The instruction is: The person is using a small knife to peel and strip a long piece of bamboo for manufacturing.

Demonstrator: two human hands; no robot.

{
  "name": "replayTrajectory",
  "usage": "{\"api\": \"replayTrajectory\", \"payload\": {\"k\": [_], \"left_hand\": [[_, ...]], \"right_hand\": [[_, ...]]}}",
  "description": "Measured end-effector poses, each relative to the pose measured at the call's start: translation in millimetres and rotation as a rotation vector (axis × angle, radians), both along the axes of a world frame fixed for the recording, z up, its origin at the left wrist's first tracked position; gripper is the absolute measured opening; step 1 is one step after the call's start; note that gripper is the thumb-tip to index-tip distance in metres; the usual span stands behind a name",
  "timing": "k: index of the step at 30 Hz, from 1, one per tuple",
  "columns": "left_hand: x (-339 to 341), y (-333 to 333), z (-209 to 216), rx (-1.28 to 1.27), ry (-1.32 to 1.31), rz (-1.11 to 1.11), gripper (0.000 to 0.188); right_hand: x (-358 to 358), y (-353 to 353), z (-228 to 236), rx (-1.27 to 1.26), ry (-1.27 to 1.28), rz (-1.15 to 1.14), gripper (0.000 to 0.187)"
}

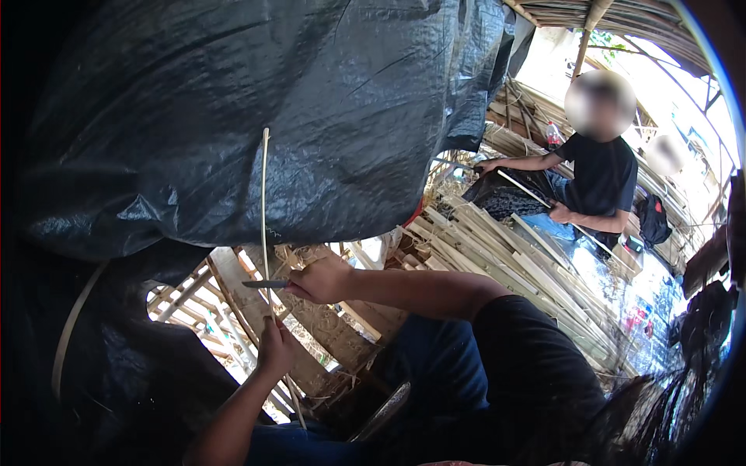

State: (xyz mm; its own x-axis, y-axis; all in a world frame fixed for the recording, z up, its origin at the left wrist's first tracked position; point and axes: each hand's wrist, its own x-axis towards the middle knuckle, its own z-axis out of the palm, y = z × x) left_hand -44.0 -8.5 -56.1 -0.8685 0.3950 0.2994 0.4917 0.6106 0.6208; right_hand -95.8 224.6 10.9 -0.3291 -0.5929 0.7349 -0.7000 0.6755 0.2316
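A long, thin pale strip [264,202], likely bamboo, runs upright through the middle of the view. My left hand [276,349] is closed round its lower part, and the strip's tail comes out below toward my lap. Just above, my right hand [322,279] grips a knife [264,284] with a reddish handle. Its blade points left and lies across the strip, touching or very close to it; which of these I cannot tell. The strip's upper end rises in front of a black plastic sheet [350,116].
Wooden boards [311,353] lie below my hands. Many split bamboo lengths [513,287] are heaped at right. Beyond them a seated person [602,179] in a black shirt holds a pale strip [522,188]. A bottle [552,136] stands beside that person. A curved strip [74,334] shows at far left.
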Motion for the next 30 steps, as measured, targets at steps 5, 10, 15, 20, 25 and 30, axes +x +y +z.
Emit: {"api": "replayTrajectory", "payload": {"k": [5,10,15,20,25,30], "left_hand": [[2.3,1.9,11.3,0.005,-0.125,0.013,0.014],[4.7,0.9,10.1,-0.014,-0.154,0.058,0.012],[5.8,0.7,8.7,0.014,-0.164,0.061,0.009],[15.8,6.4,17.8,0.003,-0.122,0.036,0.008],[19.3,11.7,34.6,-0.024,-0.180,-0.003,0.009],[28.7,-6.1,32.4,0.024,-0.108,0.010,0.016]], "right_hand": [[-28.2,18.7,45.5,-0.075,-0.842,-0.440,0.045],[-39.0,14.4,77.9,-0.057,-0.877,-0.450,0.052],[-40.3,9.0,61.0,0.108,-0.602,-0.238,0.052],[-71.3,30.9,113.8,-0.099,-0.619,-0.488,0.055],[-75.8,39.6,140.6,-0.023,-0.626,-0.531,0.054],[-65.6,7.6,125.2,0.123,-0.598,-0.454,0.054]]}}
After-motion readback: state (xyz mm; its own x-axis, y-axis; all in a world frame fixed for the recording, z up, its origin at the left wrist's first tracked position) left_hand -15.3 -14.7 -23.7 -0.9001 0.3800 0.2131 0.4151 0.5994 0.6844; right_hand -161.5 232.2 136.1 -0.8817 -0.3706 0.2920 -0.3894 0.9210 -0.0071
